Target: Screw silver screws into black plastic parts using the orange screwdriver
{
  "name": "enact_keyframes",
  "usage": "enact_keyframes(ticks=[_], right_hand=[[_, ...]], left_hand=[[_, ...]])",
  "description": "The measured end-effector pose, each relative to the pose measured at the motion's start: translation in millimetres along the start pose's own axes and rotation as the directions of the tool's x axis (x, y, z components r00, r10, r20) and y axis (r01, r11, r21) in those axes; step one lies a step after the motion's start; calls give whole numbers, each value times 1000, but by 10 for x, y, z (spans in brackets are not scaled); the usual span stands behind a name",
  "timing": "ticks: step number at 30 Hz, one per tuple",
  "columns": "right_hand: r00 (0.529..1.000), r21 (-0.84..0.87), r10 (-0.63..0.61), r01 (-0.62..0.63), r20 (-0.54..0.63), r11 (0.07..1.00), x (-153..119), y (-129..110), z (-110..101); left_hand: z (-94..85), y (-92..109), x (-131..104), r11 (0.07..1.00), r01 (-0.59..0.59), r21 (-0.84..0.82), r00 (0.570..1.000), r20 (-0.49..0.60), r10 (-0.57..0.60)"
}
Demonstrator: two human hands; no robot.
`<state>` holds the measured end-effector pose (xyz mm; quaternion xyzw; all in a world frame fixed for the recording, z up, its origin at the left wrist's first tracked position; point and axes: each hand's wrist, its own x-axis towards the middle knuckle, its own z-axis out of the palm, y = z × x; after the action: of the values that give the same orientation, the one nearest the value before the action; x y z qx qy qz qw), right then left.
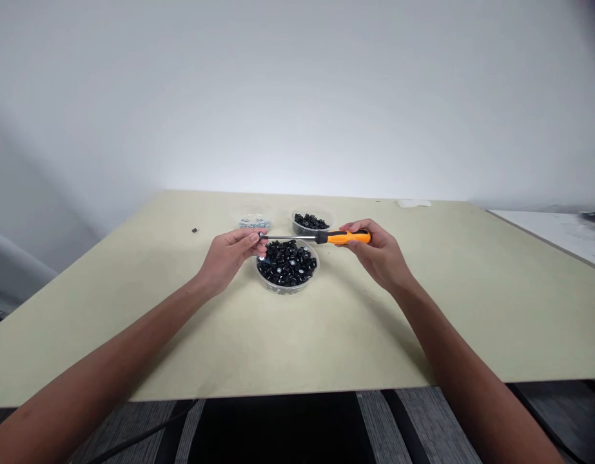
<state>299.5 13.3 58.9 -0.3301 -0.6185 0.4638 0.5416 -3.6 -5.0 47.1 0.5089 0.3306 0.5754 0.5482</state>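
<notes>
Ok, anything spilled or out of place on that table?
A small dark piece lies alone on the table, left of the bowls; it looks stray, since most black parts sit inside those.

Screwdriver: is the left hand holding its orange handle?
No, the right hand holds the orange handle, while the left hand is at the screwdriver's other end.

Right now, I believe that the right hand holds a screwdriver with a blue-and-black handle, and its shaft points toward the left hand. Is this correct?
Not quite: the handle is orange and black, not blue and black, as the head view shows. The right hand does hold the screwdriver, and its shaft points toward the left hand.
</notes>
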Motion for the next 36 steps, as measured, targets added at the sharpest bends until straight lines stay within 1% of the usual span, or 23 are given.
enact_keyframes(ticks=[12,15,17,19,21,26,30,33,36], right_hand=[[1000,-21,-25,25,-8,999,4,29,-33],[999,-82,-44,43,-8,996,1,30,-51],[998,-159,-68,67,-3,985,-6,16,-62],[996,-240,-93,92,5,967,-18,-14,-66],[996,-272,-91,93,19,958,-30,-48,-62],[999,-178,-23,28,33,984,-44,-81,-46],[999,-117,43,-46,-28,992,-23,-55,-47],[995,-61,62,-67,-82,996,2,-46,-26],[989,-1,85,-86,-124,996,20,-44,11]], left_hand=[[2,16,-12,1000,6,6,1000,21,-7],[-3,6,-11,1000,8,11,1000,10,-8],[-9,-10,-8,1000,10,23,1000,1,-10],[-22,-33,-3,998,7,61,1000,-7,-7],[-40,-56,5,992,-6,122,1000,-28,9],[-70,-67,4,969,-67,240,994,-67,86],[-34,-24,-41,935,-98,339,993,-31,116],[8,4,-71,913,-134,386,989,-3,147],[31,14,-76,887,-153,435,984,-20,179]])
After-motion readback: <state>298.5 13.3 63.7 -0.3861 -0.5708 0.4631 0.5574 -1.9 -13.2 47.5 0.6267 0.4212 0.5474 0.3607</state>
